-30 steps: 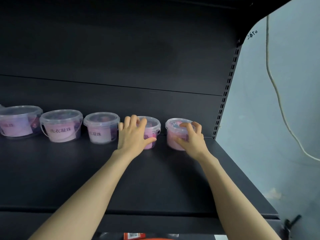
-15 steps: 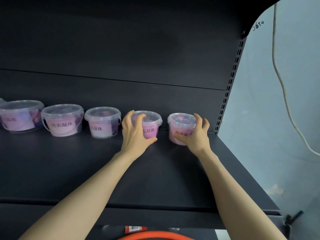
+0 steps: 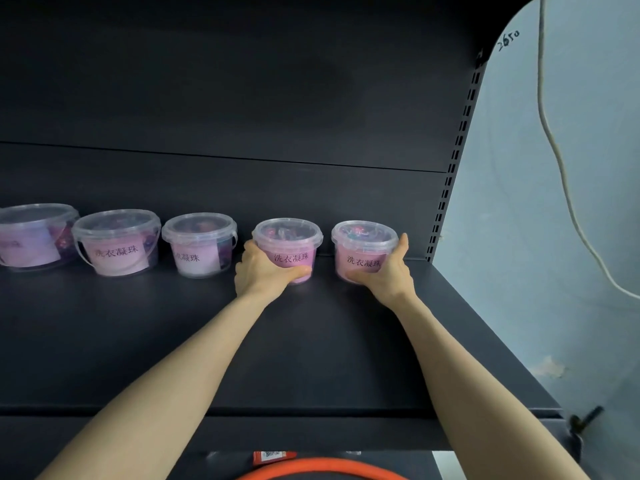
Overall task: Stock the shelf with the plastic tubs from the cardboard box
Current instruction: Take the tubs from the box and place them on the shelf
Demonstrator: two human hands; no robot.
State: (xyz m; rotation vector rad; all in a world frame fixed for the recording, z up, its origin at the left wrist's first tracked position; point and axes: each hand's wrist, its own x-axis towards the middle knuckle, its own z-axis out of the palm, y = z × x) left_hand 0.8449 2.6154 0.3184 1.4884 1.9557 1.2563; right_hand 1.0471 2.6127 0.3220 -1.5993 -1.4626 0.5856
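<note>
Plastic tubs, five in a row, are set on the shelf (image 3: 311, 358); the left hand (image 3: 263, 271) grasps the fourth tub (image 3: 287, 249), the right hand (image 3: 388, 271) the fifth tub (image 3: 363, 249); the box is unseen.

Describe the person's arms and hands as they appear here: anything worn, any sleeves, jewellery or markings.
Both arms are bare from the bottom edge of the picture up to the wrists; no sleeves show. The left hand and right hand wear no gloves, and no watch, bracelet or ring can be seen. No tattoos or markings show on the forearms. The fingertips are mostly hidden, so nails cannot be judged.
</note>
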